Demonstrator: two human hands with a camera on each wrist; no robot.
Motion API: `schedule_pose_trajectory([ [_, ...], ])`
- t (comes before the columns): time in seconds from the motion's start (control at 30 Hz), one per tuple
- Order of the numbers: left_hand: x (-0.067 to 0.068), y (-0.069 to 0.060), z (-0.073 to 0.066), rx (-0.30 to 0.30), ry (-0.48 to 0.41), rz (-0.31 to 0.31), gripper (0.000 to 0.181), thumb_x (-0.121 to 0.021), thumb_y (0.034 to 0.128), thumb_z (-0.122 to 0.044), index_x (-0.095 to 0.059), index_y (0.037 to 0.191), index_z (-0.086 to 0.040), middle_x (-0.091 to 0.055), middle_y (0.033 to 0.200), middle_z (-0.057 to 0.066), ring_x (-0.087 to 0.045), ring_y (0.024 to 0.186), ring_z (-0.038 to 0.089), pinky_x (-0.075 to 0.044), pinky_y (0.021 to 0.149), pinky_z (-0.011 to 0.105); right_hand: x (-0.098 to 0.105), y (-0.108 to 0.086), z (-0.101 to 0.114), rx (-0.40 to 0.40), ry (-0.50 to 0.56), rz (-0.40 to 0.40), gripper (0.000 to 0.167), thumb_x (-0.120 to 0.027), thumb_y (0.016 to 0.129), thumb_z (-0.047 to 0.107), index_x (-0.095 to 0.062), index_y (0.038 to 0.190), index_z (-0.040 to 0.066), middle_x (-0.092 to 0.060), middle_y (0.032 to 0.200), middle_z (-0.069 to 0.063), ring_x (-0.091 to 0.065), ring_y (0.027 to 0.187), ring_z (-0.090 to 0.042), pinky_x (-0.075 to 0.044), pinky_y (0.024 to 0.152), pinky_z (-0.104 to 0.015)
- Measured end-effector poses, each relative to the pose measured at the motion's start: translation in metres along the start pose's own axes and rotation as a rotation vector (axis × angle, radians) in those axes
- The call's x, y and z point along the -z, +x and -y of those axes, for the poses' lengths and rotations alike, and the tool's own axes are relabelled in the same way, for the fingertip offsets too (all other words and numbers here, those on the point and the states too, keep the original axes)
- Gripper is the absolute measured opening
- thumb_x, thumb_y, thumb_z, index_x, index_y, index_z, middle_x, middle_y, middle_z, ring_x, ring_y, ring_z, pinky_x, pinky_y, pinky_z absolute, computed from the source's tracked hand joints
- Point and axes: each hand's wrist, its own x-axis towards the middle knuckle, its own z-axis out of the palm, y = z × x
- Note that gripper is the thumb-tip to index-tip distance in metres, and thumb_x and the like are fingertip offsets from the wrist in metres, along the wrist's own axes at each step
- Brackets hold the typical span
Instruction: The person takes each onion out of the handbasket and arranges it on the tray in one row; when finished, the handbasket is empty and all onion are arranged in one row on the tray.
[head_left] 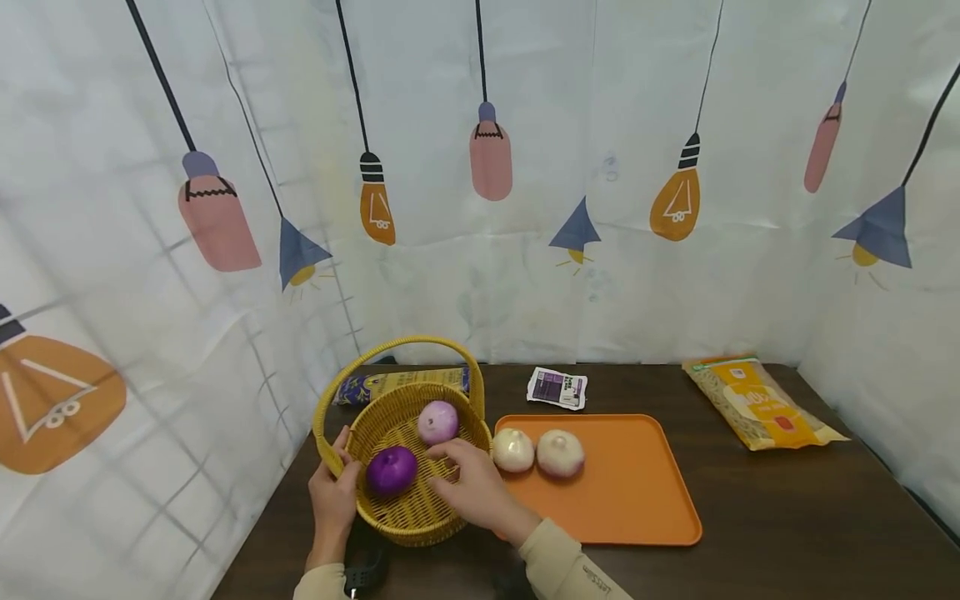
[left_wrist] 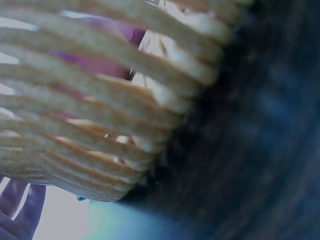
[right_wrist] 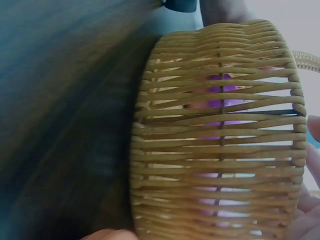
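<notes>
A yellow woven basket point(head_left: 408, 529) with an arched handle stands at the left of the table. In it lie a dark purple onion point(head_left: 392, 471) and a paler purple onion point(head_left: 438, 422). At the basket's left side, my left hand point(head_left: 332, 500) holds the rim near the foot of the handle. My right hand point(head_left: 474, 483) reaches over the right rim, its thumb and fingers apart with nothing between them. Slatted basket walls fill much of both wrist views, with purple showing through the gaps. Right of the basket, two pale onions point(head_left: 560, 454) sit on an orange tray point(head_left: 630, 492).
Behind the basket lies a blue and yellow packet point(head_left: 367, 387). A small purple and white sachet point(head_left: 557, 389) is behind the tray. At the far right lies a yellow bag point(head_left: 757, 404) on the dark table point(head_left: 810, 517). A lamp-patterned curtain point(head_left: 450, 292) hangs behind.
</notes>
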Motion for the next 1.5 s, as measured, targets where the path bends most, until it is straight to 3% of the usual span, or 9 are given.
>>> schedule_pose_trajectory([
  [0.13, 0.001, 0.0, 0.001, -0.015, 0.011, 0.001, 0.009, -0.054, 0.091, 0.003, -0.059, 0.095, 0.009, -0.053, 0.143, 0.005, -0.046, 0.131, 0.024, -0.037, 0.084, 0.005, -0.006, 0.008, -0.001, -0.008, -0.032, 0.038, 0.032, -0.071, 0.086, 0.012, -0.067, 0.117, 0.01, -0.064, 0.115, -0.004, -0.06, 0.098, -0.025, -0.054, 0.076, -0.027],
  [0.47, 0.004, 0.0, 0.003, -0.029, 0.016, -0.007, 0.006, -0.054, 0.0908, 0.004, -0.057, 0.093, 0.008, -0.054, 0.142, 0.004, -0.048, 0.13, 0.025, -0.036, 0.087, 0.004, -0.012, 0.024, -0.006, -0.023, -0.144, 0.076, 0.036, -0.075, 0.082, 0.019, -0.068, 0.116, 0.011, -0.065, 0.115, 0.0, -0.061, 0.098, -0.019, -0.048, 0.081, -0.024],
  [0.8, 0.003, -0.001, 0.001, -0.015, 0.015, -0.007, 0.004, -0.055, 0.0899, 0.004, -0.055, 0.091, 0.007, -0.054, 0.142, 0.005, -0.047, 0.132, 0.026, -0.035, 0.088, 0.003, -0.02, 0.038, -0.004, -0.091, -0.124, 0.11, 0.041, -0.076, 0.083, 0.019, -0.066, 0.122, 0.009, -0.066, 0.119, -0.003, -0.061, 0.105, -0.027, -0.048, 0.085, -0.029],
  [1.0, 0.0, -0.002, -0.001, -0.006, -0.021, -0.007, 0.014, -0.055, 0.0892, 0.004, -0.063, 0.101, 0.008, -0.054, 0.142, 0.005, -0.047, 0.131, 0.025, -0.037, 0.084, 0.006, -0.023, 0.043, -0.005, -0.119, -0.12, 0.134, 0.042, -0.078, 0.082, 0.022, -0.067, 0.122, 0.013, -0.066, 0.121, 0.0, -0.061, 0.11, -0.029, -0.049, 0.088, -0.032],
  [1.3, 0.002, -0.003, -0.003, 0.002, -0.041, -0.001, 0.012, -0.055, 0.0901, 0.003, -0.06, 0.099, 0.009, -0.054, 0.142, 0.005, -0.047, 0.132, 0.025, -0.038, 0.083, 0.006, -0.032, 0.053, -0.009, -0.123, -0.21, 0.211, 0.053, -0.079, 0.081, 0.031, -0.064, 0.129, 0.014, -0.066, 0.124, -0.001, -0.06, 0.114, -0.02, -0.048, 0.093, -0.03],
  [1.5, 0.002, 0.0, -0.002, 0.007, -0.028, 0.009, 0.019, -0.055, 0.0901, 0.003, -0.063, 0.106, 0.007, -0.052, 0.143, 0.008, -0.046, 0.132, 0.029, -0.037, 0.082, 0.005, -0.036, 0.056, -0.011, -0.138, -0.226, 0.27, 0.057, -0.081, 0.079, 0.032, -0.062, 0.131, 0.017, -0.066, 0.121, 0.003, -0.06, 0.106, -0.01, -0.048, 0.089, -0.026],
])
